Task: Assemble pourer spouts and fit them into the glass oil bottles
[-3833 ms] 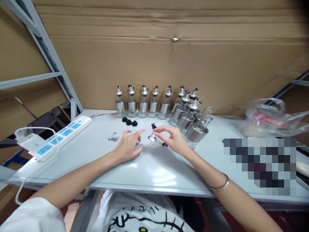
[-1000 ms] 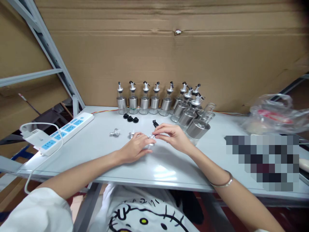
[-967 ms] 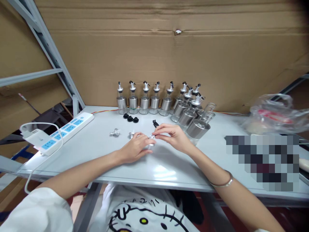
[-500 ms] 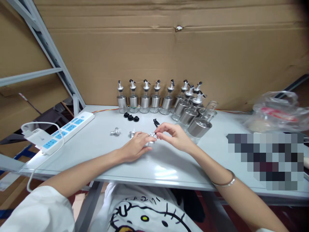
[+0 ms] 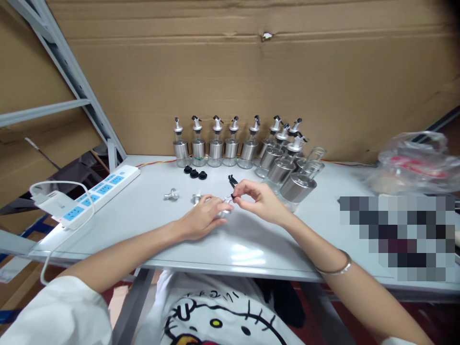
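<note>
My left hand is closed on a silver pourer top low over the table, its fingers partly covering it. Thumb and forefinger of my right hand pinch a small black piece at the spout of that top. Just behind the right fingers lie black flip pieces. Another silver top sits behind my left hand, and one more lies on its side farther left. Several black stoppers rest behind them.
Several glass bottles with steel sleeves stand along the cardboard wall; nearer ones at right lack tops. A power strip lies left, a plastic bag right. A pixelated patch covers the table's right part.
The view has shifted slightly. The black piece in my right fingers shows more clearly at the spout; both hands have barely moved.
</note>
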`<state>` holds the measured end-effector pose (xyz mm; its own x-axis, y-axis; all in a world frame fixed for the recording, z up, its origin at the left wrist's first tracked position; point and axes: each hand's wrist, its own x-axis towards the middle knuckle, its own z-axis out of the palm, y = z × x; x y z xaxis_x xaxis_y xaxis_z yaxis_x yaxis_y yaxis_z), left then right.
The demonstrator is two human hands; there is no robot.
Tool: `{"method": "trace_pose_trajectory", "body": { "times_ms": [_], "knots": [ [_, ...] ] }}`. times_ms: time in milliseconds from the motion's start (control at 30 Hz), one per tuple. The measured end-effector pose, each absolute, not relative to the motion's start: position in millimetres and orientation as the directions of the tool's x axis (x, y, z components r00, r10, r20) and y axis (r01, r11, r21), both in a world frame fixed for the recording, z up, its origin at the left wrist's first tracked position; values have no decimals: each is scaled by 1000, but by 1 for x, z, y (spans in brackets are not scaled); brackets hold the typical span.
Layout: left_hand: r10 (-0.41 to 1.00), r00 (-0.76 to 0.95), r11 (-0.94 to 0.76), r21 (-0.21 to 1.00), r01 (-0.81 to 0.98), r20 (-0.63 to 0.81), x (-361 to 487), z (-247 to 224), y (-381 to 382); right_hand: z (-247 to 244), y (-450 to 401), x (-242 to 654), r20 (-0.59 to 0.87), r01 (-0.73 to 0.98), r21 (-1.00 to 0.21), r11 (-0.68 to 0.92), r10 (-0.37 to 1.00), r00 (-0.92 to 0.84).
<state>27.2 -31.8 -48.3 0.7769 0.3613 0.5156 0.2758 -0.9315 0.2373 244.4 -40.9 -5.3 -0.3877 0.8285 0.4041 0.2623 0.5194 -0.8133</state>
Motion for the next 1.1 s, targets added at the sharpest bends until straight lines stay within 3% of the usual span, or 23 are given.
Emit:
{"method": "trace_pose_trajectory", "body": {
  "times_ms": [200,467,867,1100],
  "knots": [
    [335,782,-942,211,261,525,27,-47,-32,0,-41,246,357,191,-872,450,853,-380],
    [364,786,-927,272,257,499,27,-47,-33,8,-40,248,185,76,-968,240,882,-433],
    [344,815,-935,248,253,467,26,-47,-34,7,-39,250,131,66,-980,188,856,-500],
    [289,836,-957,163,240,466,25,-48,-33,4,-39,250,115,37,-986,160,832,-542]
  ]
}}
